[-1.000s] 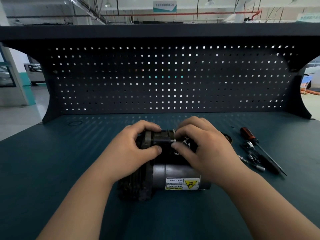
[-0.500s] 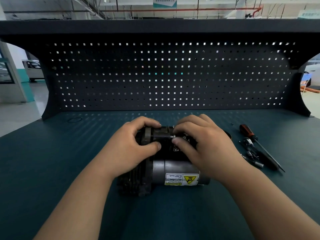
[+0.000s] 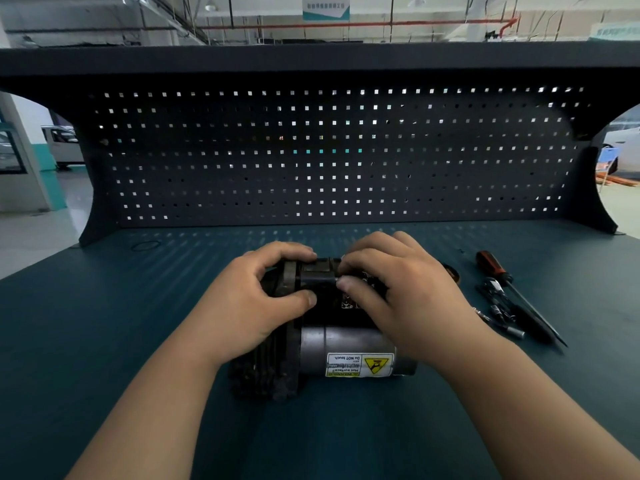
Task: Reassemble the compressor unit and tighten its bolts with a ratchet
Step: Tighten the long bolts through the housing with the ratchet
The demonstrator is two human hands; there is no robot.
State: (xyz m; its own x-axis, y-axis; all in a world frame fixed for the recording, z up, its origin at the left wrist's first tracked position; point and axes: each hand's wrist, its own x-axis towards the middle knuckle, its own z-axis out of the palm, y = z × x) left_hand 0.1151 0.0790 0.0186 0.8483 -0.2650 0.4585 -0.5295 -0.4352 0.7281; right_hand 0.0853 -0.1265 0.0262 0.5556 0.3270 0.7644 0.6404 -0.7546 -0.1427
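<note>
A dark pegboard [image 3: 329, 154] backs the teal workbench [image 3: 104, 323]. The compressor [image 3: 343, 348] lies on its side mid-bench. The left hand [image 3: 249, 306] grips its dark upper end, thumb and fingers clamped around it. The right hand [image 3: 398, 292] pinches a small bolt [image 3: 330, 279] at the top. A screwdriver [image 3: 495, 271] and ratchet [image 3: 498, 303] lie to the right.

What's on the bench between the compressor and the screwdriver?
In the head view, only the right hand and a small round brownish part beside the compressor; screwdriver.
</note>
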